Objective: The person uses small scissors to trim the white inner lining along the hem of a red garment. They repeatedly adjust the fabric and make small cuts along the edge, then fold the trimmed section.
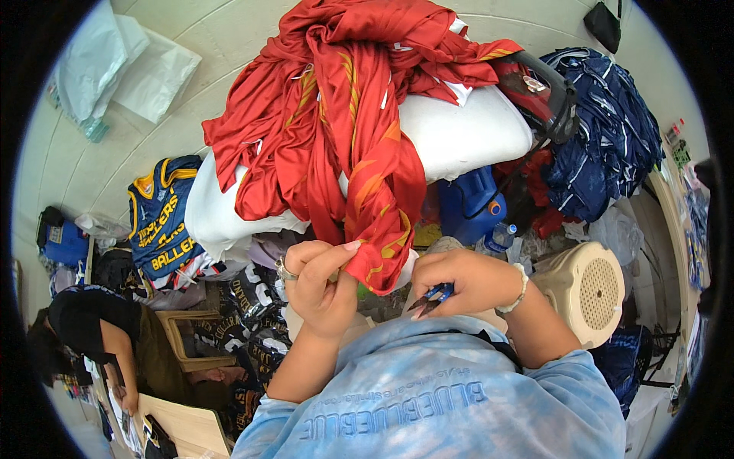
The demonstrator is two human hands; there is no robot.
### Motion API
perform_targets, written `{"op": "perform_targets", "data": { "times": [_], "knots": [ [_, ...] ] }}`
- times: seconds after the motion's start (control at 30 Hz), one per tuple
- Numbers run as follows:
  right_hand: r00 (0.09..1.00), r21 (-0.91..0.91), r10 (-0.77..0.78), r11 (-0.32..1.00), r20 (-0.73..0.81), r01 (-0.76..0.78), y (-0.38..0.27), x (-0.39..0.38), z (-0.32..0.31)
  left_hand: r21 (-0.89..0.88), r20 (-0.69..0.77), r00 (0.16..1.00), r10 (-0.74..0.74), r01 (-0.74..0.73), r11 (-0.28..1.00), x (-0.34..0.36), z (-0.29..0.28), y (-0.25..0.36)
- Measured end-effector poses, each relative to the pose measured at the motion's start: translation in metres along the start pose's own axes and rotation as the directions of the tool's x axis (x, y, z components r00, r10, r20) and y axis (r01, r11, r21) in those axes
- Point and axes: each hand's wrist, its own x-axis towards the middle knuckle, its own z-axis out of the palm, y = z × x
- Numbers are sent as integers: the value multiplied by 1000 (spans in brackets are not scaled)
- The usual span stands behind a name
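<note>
My left hand (319,284), with a ring on one finger, pinches the lower end of a red garment (380,249) with orange and yellow patterns. That cloth hangs down toward me from a large heap of red garments (306,115) on a white padded board (466,130). Small blue-handled thread snips (433,298) sit in my right hand (475,277), their dark blades pointing down and left. The right wrist wears a pale bracelet. A small gap separates the snips from the red cloth.
A red and black iron (539,96) rests at the board's right end, beside piled navy garments (600,130). Below are a blue jug (468,206), a water bottle (501,238) and a beige stool (554,287). Another person (99,329) bends over at the lower left.
</note>
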Motion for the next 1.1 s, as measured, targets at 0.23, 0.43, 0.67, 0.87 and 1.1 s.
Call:
{"op": "perform_targets", "data": {
  "times": [0.23,0.43,0.67,0.87,1.1],
  "knots": [
    [742,318,474,878,-474,-358,5,-14,-26,-285,391,916,87,31,958,-19,3,12],
    [762,264,355,932,-541,-247,29,-1,-4,-440,658,721,216,137,887,-28,28,29],
    [800,364,394,900,-453,-238,43,-10,5,-17,303,916,-264,282,959,-17,28,-1],
    [892,386,310,906,-329,-172,36,-11,3,-328,528,516,-674,857,398,-22,47,-40],
    [696,-366,-88,894,-712,-260,15,-3,-6,-331,695,349,-628,931,152,-23,15,-28]
  ]
}}
